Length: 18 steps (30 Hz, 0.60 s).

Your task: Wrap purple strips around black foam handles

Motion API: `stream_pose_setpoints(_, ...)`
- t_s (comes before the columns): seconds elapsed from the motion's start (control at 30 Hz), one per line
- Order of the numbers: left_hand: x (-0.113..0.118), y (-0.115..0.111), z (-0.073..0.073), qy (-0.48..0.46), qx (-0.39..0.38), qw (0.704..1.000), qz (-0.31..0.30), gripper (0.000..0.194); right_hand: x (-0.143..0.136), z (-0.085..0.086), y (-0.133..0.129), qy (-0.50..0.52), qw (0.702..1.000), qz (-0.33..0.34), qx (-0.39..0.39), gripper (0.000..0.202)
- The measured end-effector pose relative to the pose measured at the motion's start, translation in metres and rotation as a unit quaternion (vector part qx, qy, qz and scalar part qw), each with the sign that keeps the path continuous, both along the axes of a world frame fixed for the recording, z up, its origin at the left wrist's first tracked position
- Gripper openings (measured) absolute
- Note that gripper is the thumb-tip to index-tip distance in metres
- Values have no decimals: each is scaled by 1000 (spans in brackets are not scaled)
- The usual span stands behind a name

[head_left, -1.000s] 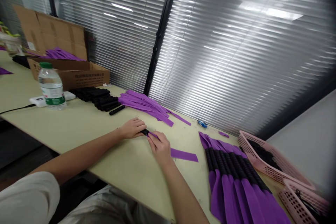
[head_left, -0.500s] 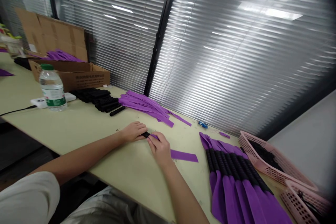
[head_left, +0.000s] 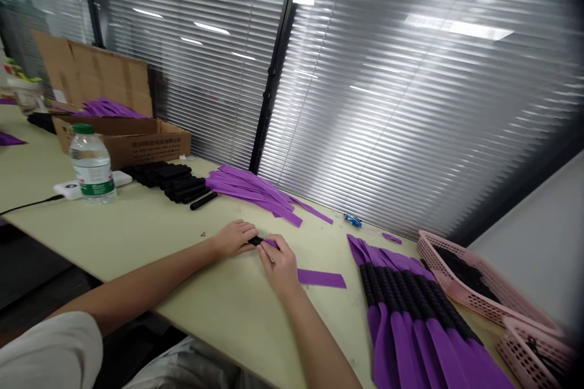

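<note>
Near the middle of the pale green table, my left hand is closed round a short black tube, most of which it hides. My right hand pinches a purple strip where it meets the tube's right end. The strip passes under my right hand and its free end lies flat on the table to the right. Behind my hands are a fan of loose purple strips and a pile of black tubes, with one tube lying apart.
On the right lies a row of purple strips with black tubes round their middles, beside two pink baskets. A water bottle and an open cardboard box stand at the left. A small blue item lies near the blinds.
The whole view has shifted slightly, so the table appears a little lower. Both hands keep their hold on the tube and strip, with hardly any visible movement.
</note>
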<state>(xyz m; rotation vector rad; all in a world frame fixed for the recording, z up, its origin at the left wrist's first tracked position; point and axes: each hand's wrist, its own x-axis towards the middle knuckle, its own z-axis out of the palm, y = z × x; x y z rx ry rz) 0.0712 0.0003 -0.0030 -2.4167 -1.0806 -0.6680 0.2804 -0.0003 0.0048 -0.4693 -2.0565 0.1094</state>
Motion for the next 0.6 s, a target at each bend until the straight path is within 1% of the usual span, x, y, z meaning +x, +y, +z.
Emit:
stream_pose_setpoints(0.1,7,-2,2,-9,-11,1000,28,38,0,-1,3,44,998,13,-32,19)
stream_pose_setpoints(0.2,11,-2,11,-9,28,999,34,37,-1,-1,4,86,995,16,-56,19)
stream_pose_setpoints(0.27,15,-3,24,-15,70,997,22,36,-2,-1,4,108,992,13,-62,19)
stream_pose_setpoints(0.33,23,-9,42,-23,116,993,6,35,-2,-2,3,133,989,2,-66,20)
stream_pose_setpoints(0.4,36,-25,62,-13,156,988,7,25,-2,-2,4,154,986,-14,-65,20)
stream_pose_setpoints(0.47,47,-52,78,-8,192,981,-3,15,-1,-3,5,161,985,-26,-58,21)
stream_pose_setpoints(0.5,50,-68,82,-15,204,979,-15,15,-1,-3,5,160,985,-31,-54,22)
stream_pose_setpoints(0.53,50,-84,83,-21,200,979,-30,17,-2,-4,4,155,986,-33,-51,22)
stream_pose_setpoints(0.57,48,-99,82,-8,163,985,-48,19,-3,-4,4,149,987,-34,-49,22)
stream_pose_setpoints(0.6,44,-112,79,13,101,993,-59,22,-3,-5,3,142,988,-32,-49,22)
